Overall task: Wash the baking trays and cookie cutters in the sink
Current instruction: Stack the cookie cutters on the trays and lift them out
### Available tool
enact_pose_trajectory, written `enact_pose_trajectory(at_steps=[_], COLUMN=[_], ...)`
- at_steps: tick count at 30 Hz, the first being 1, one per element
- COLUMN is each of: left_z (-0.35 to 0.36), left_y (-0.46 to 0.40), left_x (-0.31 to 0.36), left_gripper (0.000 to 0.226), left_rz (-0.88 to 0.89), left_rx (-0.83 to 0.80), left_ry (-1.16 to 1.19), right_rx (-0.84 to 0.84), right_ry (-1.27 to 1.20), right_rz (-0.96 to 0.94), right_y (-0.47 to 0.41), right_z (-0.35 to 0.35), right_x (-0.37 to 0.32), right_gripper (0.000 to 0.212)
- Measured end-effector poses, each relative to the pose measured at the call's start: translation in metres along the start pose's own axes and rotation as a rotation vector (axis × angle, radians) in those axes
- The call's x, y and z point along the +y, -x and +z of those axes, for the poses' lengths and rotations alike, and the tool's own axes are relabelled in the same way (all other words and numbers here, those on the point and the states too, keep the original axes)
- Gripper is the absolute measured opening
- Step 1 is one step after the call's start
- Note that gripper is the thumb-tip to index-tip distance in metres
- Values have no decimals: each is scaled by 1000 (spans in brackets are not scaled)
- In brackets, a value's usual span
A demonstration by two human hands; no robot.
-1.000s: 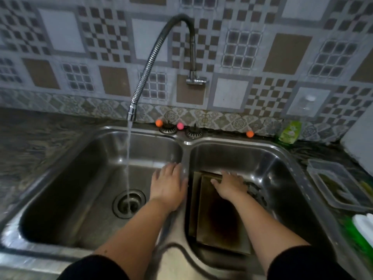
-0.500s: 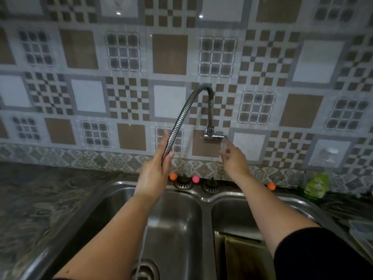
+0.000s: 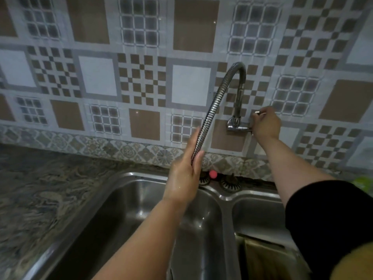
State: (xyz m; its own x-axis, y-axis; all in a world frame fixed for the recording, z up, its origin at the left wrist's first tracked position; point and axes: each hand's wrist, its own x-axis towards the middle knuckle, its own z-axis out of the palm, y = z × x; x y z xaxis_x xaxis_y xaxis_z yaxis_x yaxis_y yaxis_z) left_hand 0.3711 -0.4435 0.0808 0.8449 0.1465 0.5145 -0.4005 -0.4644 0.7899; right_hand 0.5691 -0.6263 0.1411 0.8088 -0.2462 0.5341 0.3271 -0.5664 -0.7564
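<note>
A steel double sink (image 3: pixel 226 197) fills the lower half of the view. Dark baking trays (image 3: pixel 262 257) lie in its right basin, partly hidden by my right sleeve. The flexible metal tap hose (image 3: pixel 214 110) curves down from the wall valve (image 3: pixel 235 126). My left hand (image 3: pixel 185 172) is wrapped around the hose's lower end above the left basin, hiding the spout. My right hand (image 3: pixel 265 123) pinches the tap handle to the right of the valve. No cookie cutters are in view.
A dark marbled counter (image 3: pixel 40 188) lies left of the sink. A pink ball (image 3: pixel 213 174) and two round drain strainers (image 3: pixel 230 183) sit on the sink's back ledge. A green bottle (image 3: pixel 364 183) shows at the right edge. Patterned tiles cover the wall.
Both hands rose from the sink to the tap. The left hand has closed on the hose end and the right hand has taken the handle. The view moved closer.
</note>
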Motion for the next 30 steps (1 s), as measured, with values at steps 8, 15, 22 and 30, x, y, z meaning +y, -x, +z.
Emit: enact_pose_trajectory(at_steps=[8, 15, 22, 30], left_z=[2, 11, 44, 120], left_y=[2, 24, 94, 120], left_x=[9, -6, -34, -7], left_gripper=[49, 62, 57, 40], left_rz=[-10, -188, -483, -373], left_rx=[-17, 121, 7, -654], left_ry=[39, 61, -81, -207], right_rx=[-154, -355, -488, -564], right_ry=[78, 202, 330, 458], right_rz=[54, 146, 326, 481], right_y=[-6, 72, 177, 255], right_z=[-10, -44, -103, -190], right_x=[-14, 13, 64, 107], right_gripper=[30, 56, 52, 23])
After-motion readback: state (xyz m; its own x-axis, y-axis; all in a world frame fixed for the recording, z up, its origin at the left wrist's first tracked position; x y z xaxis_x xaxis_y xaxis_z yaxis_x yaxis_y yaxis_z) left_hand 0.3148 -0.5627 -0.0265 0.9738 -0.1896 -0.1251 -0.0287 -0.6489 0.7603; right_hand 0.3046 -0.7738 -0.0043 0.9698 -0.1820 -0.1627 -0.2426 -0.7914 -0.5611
